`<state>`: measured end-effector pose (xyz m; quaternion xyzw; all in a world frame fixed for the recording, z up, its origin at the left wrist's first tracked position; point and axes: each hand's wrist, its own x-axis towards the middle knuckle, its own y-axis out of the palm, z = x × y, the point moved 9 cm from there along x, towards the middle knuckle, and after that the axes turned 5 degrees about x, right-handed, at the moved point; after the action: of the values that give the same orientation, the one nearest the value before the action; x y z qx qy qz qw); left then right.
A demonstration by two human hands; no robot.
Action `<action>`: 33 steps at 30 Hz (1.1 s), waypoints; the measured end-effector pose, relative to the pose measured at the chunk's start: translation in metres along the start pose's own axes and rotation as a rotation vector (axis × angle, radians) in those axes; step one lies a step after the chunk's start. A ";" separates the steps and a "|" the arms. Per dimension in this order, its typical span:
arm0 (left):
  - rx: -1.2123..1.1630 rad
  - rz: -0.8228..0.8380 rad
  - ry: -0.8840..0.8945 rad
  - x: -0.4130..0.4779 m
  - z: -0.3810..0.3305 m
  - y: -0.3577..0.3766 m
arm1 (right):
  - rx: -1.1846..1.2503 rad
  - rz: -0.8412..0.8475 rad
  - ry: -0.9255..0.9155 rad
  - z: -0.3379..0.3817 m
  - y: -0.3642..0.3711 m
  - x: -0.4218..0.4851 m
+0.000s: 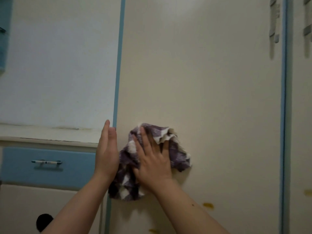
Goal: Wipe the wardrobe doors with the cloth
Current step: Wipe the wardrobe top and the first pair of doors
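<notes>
Cream-coloured and flat, the tall wardrobe door (211,98) is filling most of the head view, with a narrow blue edge strip (118,65) running down its left side and a second blue strip (283,115) running down its right. A crumpled purple-and-white checked cloth (179,157) is lying against the lower left part of this door, just beside the left strip. The right hand (152,159) is pressing the cloth to the door with a flat palm and spread, straight fingers; it is not clenching, though a fold of the cloth is bunching over its outer fingers. The left hand (107,154) is standing edge-on just left of the cloth, fingers straight and together, released and grasping nothing, its fingertips reaching up beside the blue edge strip; whether it is touching the cloth I cannot tell. Both bare forearms are rising from the bottom of the frame.

To the left, a pale blue drawer front (20,166) with a slim bar handle (46,162) is sitting below a pale ledge. At top right, a blurred grey-white vertical door handle (274,22) is showing on this door, beside the neighbouring cream door (302,115). Small yellow smudges (208,206) are showing low on the door, right of the right forearm. A dark round shape (43,222) is sitting at lower left, too unclear to name
</notes>
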<state>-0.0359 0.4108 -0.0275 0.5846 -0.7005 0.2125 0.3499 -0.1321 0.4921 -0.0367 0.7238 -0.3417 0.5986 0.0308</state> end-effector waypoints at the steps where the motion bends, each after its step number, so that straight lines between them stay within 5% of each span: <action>1: 0.044 0.011 0.012 -0.003 0.003 -0.002 | 0.001 -0.001 -0.026 0.010 0.002 0.004; 11: 0.462 0.084 0.194 -0.019 0.005 -0.012 | 0.014 0.086 -0.127 0.049 0.016 0.004; 27: 0.449 -0.123 -0.036 -0.064 0.026 0.028 | 0.019 0.049 -0.161 -0.055 0.016 -0.125; 33: 0.163 -0.286 -0.104 -0.059 0.027 0.015 | 0.055 0.103 -0.035 -0.117 0.015 -0.173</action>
<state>-0.0525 0.4350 -0.0871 0.7148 -0.6079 0.1861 0.2914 -0.2478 0.6127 -0.1626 0.7162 -0.3623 0.5959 -0.0259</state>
